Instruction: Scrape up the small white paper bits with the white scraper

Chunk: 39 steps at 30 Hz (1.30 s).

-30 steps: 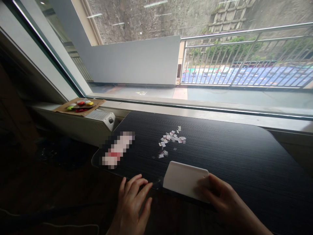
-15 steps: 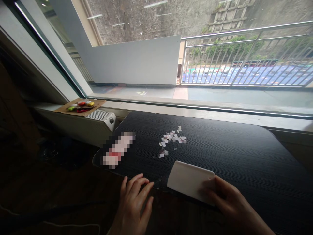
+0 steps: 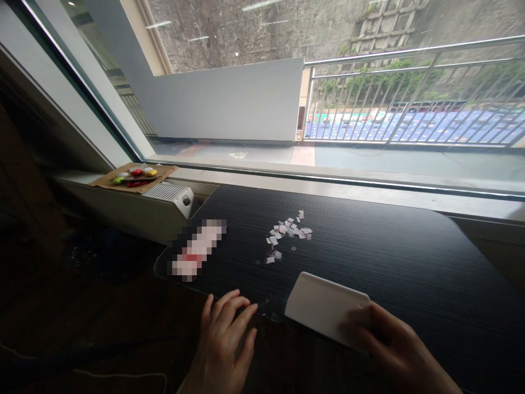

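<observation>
My right hand grips the right end of a flat white scraper, a thin plate with rounded upper corners. The scraper rests at or just above the front edge of the black table; I cannot tell if it touches. Fingers spread, my left hand lies at the table's near edge, left of the scraper, and holds nothing. Beyond both hands, small whitish paper-like pieces are scattered in a loose pile. Near my left hand a bit of clear film shows at the edge.
A blurred-out pinkish item lies on the table's left side. Behind it, a radiator carries a cardboard sheet with colourful small items. A large window borders the table's far side. A pale cable runs along the floor.
My right hand has shifted slightly right and down with the scraper. My left hand and the scattered pieces have hardly moved.
</observation>
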Available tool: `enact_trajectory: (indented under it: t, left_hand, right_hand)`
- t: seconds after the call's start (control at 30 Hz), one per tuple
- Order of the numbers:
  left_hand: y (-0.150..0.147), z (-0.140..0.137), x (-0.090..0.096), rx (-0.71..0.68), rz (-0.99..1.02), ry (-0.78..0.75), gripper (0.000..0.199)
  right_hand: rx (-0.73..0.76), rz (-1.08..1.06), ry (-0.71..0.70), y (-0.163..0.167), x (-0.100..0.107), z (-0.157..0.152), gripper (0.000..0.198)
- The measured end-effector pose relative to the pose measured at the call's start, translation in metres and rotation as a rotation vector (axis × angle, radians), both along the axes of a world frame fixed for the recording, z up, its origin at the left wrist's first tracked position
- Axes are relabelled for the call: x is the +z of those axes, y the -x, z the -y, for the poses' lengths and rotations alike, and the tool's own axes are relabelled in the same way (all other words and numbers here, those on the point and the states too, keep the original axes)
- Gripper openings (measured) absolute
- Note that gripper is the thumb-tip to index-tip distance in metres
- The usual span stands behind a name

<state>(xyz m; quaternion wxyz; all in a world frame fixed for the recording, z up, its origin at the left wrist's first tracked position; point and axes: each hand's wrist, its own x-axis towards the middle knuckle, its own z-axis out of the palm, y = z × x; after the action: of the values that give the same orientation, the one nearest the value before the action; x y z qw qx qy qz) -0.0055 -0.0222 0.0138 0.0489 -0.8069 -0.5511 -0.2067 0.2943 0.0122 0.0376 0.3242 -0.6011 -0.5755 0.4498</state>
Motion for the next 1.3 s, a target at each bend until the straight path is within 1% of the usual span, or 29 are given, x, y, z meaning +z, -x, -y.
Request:
enact_trajectory:
  t: [0.1,0.2,0.27,0.37,0.47,0.53,0.67,0.83,0.97,1.17,1.3]
  left_hand:
    - [0.0,0.0,0.002,0.004,0.028,0.001,0.038]
    - [0.0,0.001,0.003,0.009,0.039,0.001,0.038]
    - [0.0,0.001,0.002,0.01,0.037,0.001,0.038]
    - [0.0,0.002,0.001,0.01,0.025,0.009,0.038]
    - [0.0,0.002,0.0,0.007,0.013,0.001,0.037]
    - [0.0,0.002,0.0,0.007,0.011,-0.009,0.037]
    - [0.0,0.002,0.0,0.007,0.016,0.005,0.038]
    - [-0.002,0.0,0.002,0.01,0.023,0.016,0.038]
    - [-0.002,0.001,0.001,0.006,0.02,0.006,0.037]
    - [-0.002,0.001,0.001,0.001,0.008,-0.003,0.037]
    - [-0.006,0.0,0.006,-0.002,0.021,-0.043,0.035]
  right_hand:
    - [0.035,0.01,-0.013,0.004,0.0,0.004,0.022]
    - [0.032,0.003,-0.028,0.007,-0.001,0.001,0.02]
    - [0.028,-0.006,-0.049,0.008,-0.002,-0.007,0.022]
    - [0.063,0.002,-0.087,0.013,-0.003,-0.025,0.022]
    - [0.115,0.038,-0.087,0.02,-0.001,-0.039,0.021]
    - [0.14,0.057,-0.087,0.024,0.002,-0.043,0.02]
    - [0.129,0.026,-0.079,0.024,-0.001,-0.039,0.018]
    - [0.146,0.0,-0.023,0.02,-0.008,-0.032,0.022]
    - [0.148,-0.017,0.003,0.018,-0.008,-0.029,0.02]
    - [0.066,-0.004,-0.025,0.012,-0.004,-0.027,0.024]
    - [0.089,0.012,-0.025,0.012,-0.009,-0.026,0.024]
